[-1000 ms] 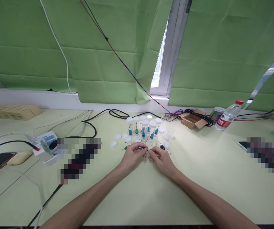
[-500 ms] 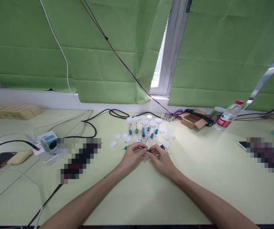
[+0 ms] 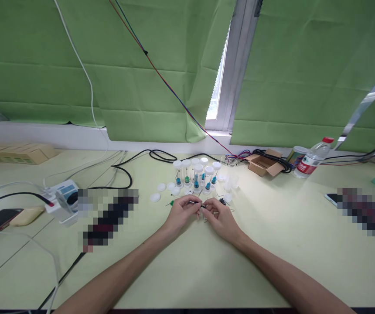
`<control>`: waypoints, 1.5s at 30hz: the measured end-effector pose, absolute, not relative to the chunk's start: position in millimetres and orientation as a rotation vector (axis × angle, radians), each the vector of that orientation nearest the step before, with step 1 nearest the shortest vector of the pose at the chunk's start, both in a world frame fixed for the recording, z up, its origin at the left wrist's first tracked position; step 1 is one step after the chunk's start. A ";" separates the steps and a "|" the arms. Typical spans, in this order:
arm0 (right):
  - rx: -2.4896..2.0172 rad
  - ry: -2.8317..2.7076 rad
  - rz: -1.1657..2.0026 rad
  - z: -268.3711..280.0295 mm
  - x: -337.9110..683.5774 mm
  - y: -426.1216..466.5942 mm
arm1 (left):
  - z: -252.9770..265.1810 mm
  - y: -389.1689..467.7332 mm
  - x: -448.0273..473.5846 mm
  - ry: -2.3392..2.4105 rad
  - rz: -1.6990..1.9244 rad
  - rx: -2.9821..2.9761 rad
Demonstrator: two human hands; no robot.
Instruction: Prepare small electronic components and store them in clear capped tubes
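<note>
Fingertips of my left hand (image 3: 185,212) and my right hand (image 3: 219,216) meet over the table, both pinching a small dark, thin piece (image 3: 203,206). Its kind is too small to make out. Just beyond my hands stands a cluster of clear vials (image 3: 196,183) with white caps, holding blue or green hubs with thin needles. Left of my left hand lies a loose green-hubbed needle (image 3: 171,203). Beside my right hand is a small black item (image 3: 222,201), partly hidden by my fingers. Thin metal bits lie under the hands.
Loose white caps (image 3: 155,198) lie left of the vials. Behind are black cables (image 3: 163,156) and an open cardboard box (image 3: 264,164). A water bottle (image 3: 313,159) leans at the right, near a phone (image 3: 331,199). A white power strip (image 3: 59,196) sits at the left.
The dark piece between my fingertips has shifted very slightly. Both hands stay in nearly the same place, and the vials have not moved.
</note>
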State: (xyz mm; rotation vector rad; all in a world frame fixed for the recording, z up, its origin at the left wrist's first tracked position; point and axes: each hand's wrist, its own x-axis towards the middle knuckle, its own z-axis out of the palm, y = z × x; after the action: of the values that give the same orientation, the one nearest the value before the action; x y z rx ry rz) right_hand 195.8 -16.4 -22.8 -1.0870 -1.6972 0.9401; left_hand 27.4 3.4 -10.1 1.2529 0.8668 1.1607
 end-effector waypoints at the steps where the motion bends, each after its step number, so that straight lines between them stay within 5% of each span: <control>1: -1.087 -1.696 0.931 -22.1 195.8 -17.0 | -10.6 3.6 27.4 0.864 1.161 1.246; 45: -1.072 -1.713 0.993 -24.9 195.9 -14.7 | -5.8 2.5 28.6 0.907 1.156 1.279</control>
State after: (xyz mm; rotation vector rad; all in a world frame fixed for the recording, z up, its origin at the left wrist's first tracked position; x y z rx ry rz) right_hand 195.9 -14.7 -24.9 -1.0719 -1.7132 0.9935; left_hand 28.6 2.5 -5.8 1.2786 0.9067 1.1563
